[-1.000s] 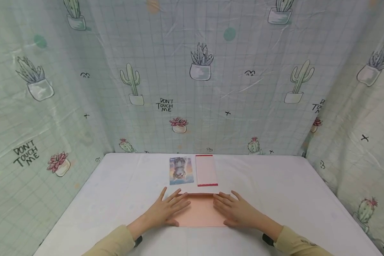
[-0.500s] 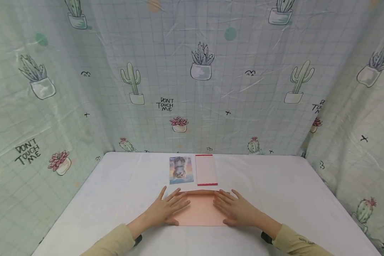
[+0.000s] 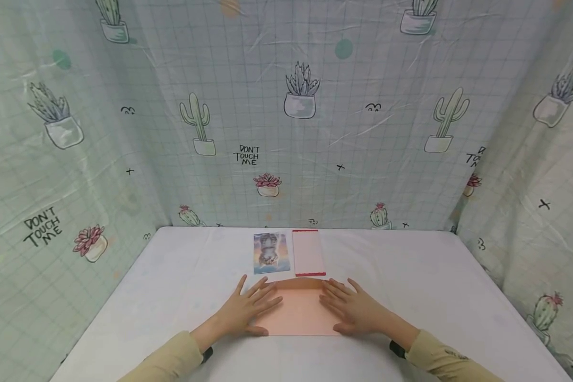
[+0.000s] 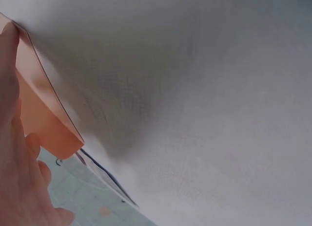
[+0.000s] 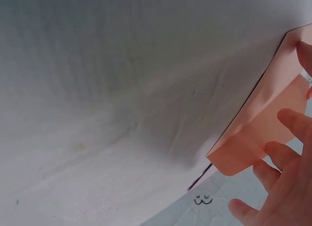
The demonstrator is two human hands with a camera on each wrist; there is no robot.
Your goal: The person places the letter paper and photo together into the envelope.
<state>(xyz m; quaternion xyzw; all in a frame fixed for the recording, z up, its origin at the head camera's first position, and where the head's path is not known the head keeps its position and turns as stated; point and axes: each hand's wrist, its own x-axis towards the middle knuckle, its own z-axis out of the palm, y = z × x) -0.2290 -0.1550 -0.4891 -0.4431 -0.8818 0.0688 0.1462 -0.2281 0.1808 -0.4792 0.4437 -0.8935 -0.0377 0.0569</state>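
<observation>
A salmon-pink envelope (image 3: 296, 313) lies on the white table in the head view, its flap (image 3: 300, 284) standing partly up along the far side. My left hand (image 3: 250, 307) rests on the envelope's left end with fingers spread and thumb near the front edge. On the right end, my right hand (image 3: 355, 310) lies in a mirrored way, fingers straight. Both wrist views show the raised flap (image 4: 53, 133) from the side, angled up from the envelope body. Fingers (image 5: 278, 155) of the right hand are close to the flap; whether they touch it is unclear.
Beyond the envelope lie a card with a grey animal picture (image 3: 271, 253) and, beside it, a pale pink card with red edges (image 3: 308, 253). A cactus-print curtain (image 3: 344, 132) hangs behind and at both sides of the table (image 3: 401, 276).
The envelope's flap has risen and tilted away from me, showing more of its inner side. Both hands have stayed nearly in place on the envelope.
</observation>
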